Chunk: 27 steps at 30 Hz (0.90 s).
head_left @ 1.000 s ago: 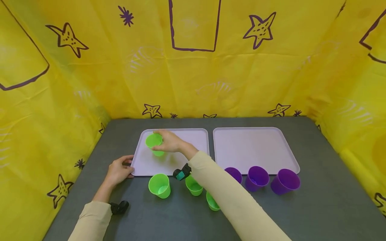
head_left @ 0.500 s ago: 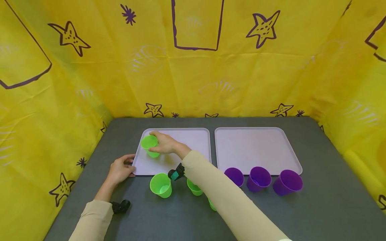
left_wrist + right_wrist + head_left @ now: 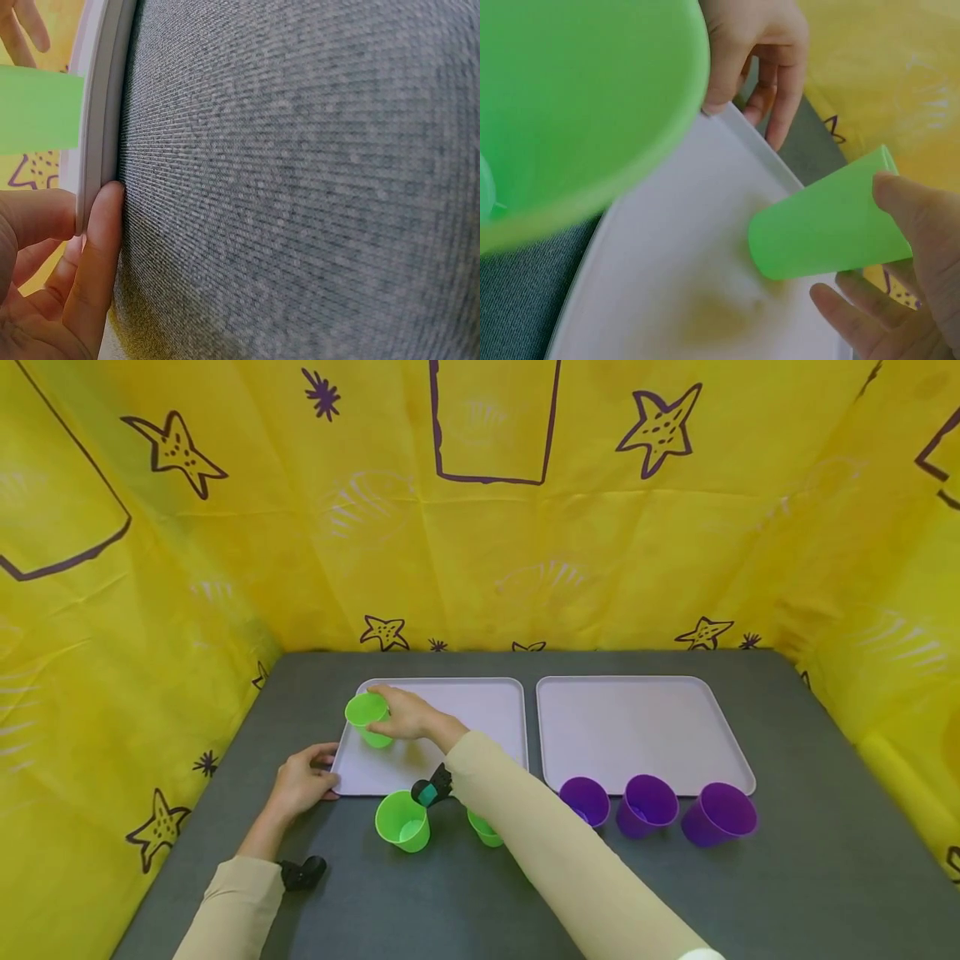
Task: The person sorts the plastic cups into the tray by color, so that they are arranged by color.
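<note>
From where I stand, the right hand (image 3: 408, 714) has its fingers and thumb round the side of a green cup (image 3: 366, 714), holding it at the far left of the left tray (image 3: 480, 718); whether the cup's base touches the tray I can't tell. The left hand (image 3: 302, 783) pinches that tray's near-left corner, thumb on top and a finger beneath the rim. I'd judge the work barely begun: this cup is at the tray but not yet let go. Near the tray's near edge, a second green cup (image 3: 402, 822) stands upright on the grey tabletop (image 3: 360, 902), with a third green cup (image 3: 486, 833) to its right, partly behind the right sleeve (image 3: 555, 852). The right tray (image 3: 637, 727) bears nothing; by its near edge stand a left purple cup (image 3: 585, 800), a middle purple cup (image 3: 647, 806) and a right purple cup (image 3: 720, 814). My count: two trays, three purple cups, and three green cups in sight, though the sleeve could hide more. Yellow cloth (image 3: 465, 552) hangs behind everything.
</note>
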Each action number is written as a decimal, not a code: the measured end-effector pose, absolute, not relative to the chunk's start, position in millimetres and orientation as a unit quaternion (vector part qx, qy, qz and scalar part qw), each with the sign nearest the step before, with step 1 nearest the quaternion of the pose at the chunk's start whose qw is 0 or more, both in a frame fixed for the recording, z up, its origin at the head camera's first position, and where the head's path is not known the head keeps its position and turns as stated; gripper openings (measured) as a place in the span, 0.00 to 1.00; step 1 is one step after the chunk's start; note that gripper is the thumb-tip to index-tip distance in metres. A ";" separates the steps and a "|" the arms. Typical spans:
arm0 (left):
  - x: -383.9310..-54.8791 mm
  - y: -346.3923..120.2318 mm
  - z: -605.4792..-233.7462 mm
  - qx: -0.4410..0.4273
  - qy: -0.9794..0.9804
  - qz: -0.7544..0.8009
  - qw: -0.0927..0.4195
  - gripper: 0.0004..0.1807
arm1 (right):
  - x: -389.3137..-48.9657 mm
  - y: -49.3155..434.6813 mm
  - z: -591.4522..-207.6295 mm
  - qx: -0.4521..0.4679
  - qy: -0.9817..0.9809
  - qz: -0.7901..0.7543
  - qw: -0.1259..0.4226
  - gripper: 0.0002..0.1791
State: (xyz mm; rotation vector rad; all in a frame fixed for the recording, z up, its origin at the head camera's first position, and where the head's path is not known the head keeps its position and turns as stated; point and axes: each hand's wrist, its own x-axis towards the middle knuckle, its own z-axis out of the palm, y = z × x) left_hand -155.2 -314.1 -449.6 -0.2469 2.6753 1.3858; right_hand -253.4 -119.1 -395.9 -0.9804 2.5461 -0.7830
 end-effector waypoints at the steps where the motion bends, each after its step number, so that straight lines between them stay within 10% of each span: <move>1: -155.4 -313.8 -449.6 -0.083 0.883 0.458 0.060 0.30 | -253.3 -119.4 -395.7 -0.337 0.888 -0.274 0.152 0.37; 27: -154.8 -314.2 -451.8 -0.084 0.886 0.454 0.051 0.30 | -248.9 -100.7 -372.3 -0.408 0.871 -0.246 0.122 0.38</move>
